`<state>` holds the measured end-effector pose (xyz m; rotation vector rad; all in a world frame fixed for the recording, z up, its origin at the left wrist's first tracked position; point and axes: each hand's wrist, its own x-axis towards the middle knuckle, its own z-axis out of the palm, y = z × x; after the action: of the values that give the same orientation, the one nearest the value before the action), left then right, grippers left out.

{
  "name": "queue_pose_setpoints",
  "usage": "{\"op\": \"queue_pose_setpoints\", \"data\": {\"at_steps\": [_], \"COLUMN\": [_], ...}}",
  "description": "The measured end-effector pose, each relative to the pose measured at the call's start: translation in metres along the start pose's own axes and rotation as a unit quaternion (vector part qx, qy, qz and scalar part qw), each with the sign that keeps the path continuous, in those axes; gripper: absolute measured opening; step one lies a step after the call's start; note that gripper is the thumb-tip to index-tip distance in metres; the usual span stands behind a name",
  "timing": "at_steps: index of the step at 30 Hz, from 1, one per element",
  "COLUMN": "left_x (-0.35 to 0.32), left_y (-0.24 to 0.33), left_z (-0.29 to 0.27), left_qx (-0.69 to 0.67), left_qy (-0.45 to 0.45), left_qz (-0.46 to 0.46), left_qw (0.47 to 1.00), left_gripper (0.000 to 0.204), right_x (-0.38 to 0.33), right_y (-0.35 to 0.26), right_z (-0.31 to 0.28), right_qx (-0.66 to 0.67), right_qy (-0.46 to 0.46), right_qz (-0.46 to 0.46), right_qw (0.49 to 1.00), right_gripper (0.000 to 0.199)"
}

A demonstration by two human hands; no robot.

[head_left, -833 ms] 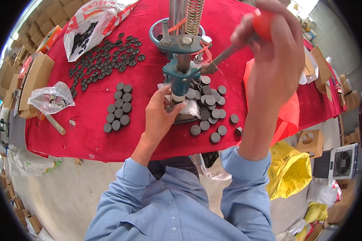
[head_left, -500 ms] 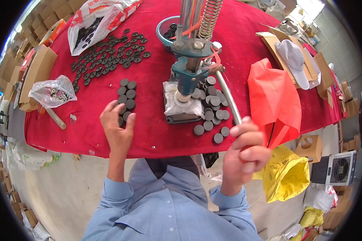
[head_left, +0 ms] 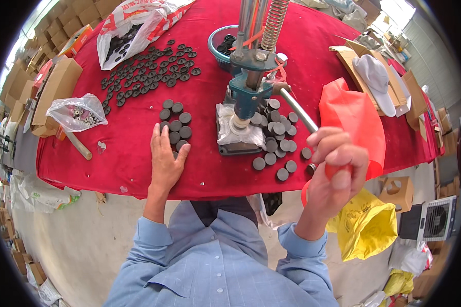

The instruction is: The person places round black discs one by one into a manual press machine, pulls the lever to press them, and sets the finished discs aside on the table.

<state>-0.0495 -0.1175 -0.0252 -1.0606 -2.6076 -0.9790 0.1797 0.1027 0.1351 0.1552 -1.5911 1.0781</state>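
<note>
A teal bench press (head_left: 245, 102) stands on the table, its base partly wrapped in white plastic. My right hand (head_left: 339, 162) is closed around the red grip of its metal lever (head_left: 298, 111), at the lever's lower right end. Left of the press, my left hand (head_left: 166, 159) rests by a small cluster of dark round discs (head_left: 184, 118), fingers stretched and thumb apart. Its fingertips reach the cluster's near-left edge and hide some discs. A looser heap of similar discs (head_left: 276, 128) lies right of the press base.
Many black ridged caps (head_left: 153, 74) are spread at the far left beside a white-and-red plastic bag (head_left: 138, 38). A blue basket (head_left: 218, 51) stands behind the press. An orange-red bag (head_left: 353, 120) lies right; a clear bag of metal parts (head_left: 79, 115) lies left.
My right hand has moved right and away from me with the lever end, uncovering discs near it. My left hand stays at the disc cluster, its fingers straighter. The whole view has shifted slightly.
</note>
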Motion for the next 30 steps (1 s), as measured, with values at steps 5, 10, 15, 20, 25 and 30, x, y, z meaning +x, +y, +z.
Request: {"op": "queue_pose_setpoints", "data": {"at_steps": [5, 10, 15, 20, 25, 30], "left_x": [0.007, 0.009, -0.012, -0.023, -0.013, -0.01], "left_y": [0.027, 0.042, 0.05, 0.056, 0.068, 0.076], "left_z": [0.023, 0.023, 0.001, 0.002, 0.012, 0.011], "left_qx": [-0.013, -0.043, -0.007, 0.035, 0.063, 0.014], "left_qy": [0.006, -0.002, 0.014, 0.025, 0.036, 0.033], "left_qz": [0.024, 0.041, 0.056, 0.073, 0.061, 0.056], "left_qw": [1.0, 0.998, 0.998, 0.996, 0.995, 0.998], "left_gripper": [0.081, 0.08, 0.066, 0.047, 0.045, 0.04], "right_x": [0.05, 0.075, 0.074, 0.073, 0.073, 0.077], "right_y": [-0.001, 0.005, 0.007, 0.007, 0.009, 0.007], "right_z": [0.005, 0.009, 0.004, 0.003, 0.005, 0.005], "right_qx": [0.001, 0.038, 0.022, 0.008, 0.011, -0.006], "right_qy": [0.005, 0.0, -0.019, -0.025, -0.022, -0.032], "right_qz": [0.013, 0.051, 0.046, 0.048, 0.045, 0.044], "right_qw": [1.0, 0.998, 0.999, 0.998, 0.999, 0.999], "right_gripper": [0.027, 0.026, 0.031, 0.037, 0.038, 0.035]}}
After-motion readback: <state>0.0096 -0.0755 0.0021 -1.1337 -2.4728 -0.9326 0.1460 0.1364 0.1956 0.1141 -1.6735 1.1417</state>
